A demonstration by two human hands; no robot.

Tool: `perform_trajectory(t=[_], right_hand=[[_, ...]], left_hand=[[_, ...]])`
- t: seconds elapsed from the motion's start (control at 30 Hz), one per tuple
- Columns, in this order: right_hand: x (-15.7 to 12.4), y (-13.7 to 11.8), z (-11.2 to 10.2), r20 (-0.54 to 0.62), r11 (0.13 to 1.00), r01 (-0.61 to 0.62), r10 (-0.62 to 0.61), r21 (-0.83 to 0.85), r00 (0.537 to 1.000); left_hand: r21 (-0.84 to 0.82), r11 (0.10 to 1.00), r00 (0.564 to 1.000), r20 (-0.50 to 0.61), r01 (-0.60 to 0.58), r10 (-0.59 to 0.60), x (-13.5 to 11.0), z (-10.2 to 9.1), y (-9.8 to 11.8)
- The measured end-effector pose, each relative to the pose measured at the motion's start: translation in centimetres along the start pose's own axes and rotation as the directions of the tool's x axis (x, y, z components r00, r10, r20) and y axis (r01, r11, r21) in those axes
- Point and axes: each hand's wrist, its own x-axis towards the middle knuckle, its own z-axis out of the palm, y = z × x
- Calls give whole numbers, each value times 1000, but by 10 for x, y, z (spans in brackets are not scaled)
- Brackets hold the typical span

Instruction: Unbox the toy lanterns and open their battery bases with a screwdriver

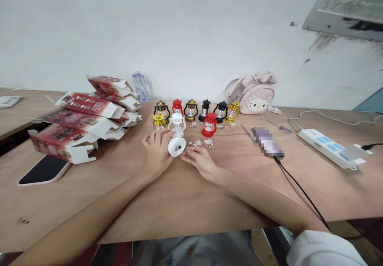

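My left hand [158, 148] is closed around a white toy lantern, its round white base [176, 147] turned toward me. A small dark recess shows in the middle of that base. Just right of it, my right hand [200, 160] has thumb and fingers pinched together; whatever they hold is too small to make out. Behind the held base a white lantern top [177, 117] shows, partly overlapped. Small loose parts in clear bags [209, 143] lie beyond my right hand. A red lantern [209, 125] stands close to them.
Several lanterns, including a black one [220, 112], line the back. Red cartons [79, 122] are piled left above a phone [44, 170]. A bottle [140, 85] and a pink bag [257, 94] stand by the wall. Right lie a screwdriver [247, 131], a blurred-out device [267, 141] and a power strip [326, 148].
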Motion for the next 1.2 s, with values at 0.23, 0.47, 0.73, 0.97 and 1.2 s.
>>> perform_trajectory(t=[0.23,0.47,0.73,0.97,1.2], right_hand=[[-9,-1,13,147,949,-256,231,182,962],[-6,-9,8,104,974,-203,193,96,976],[-16,-32,16,-57,1000,4,-4,-1,998],[-26,-34,16,122,698,544,-558,-466,821],[-33,-31,17,436,232,716,-659,-658,613]], left_hand=[[-56,948,934,161,-313,318,9,0,-1],[-25,987,985,66,-159,161,6,-1,-1],[-65,997,997,75,37,-32,5,-3,-1],[-194,968,978,169,158,-126,-2,-8,17],[-201,969,977,187,145,-107,-5,-5,15]])
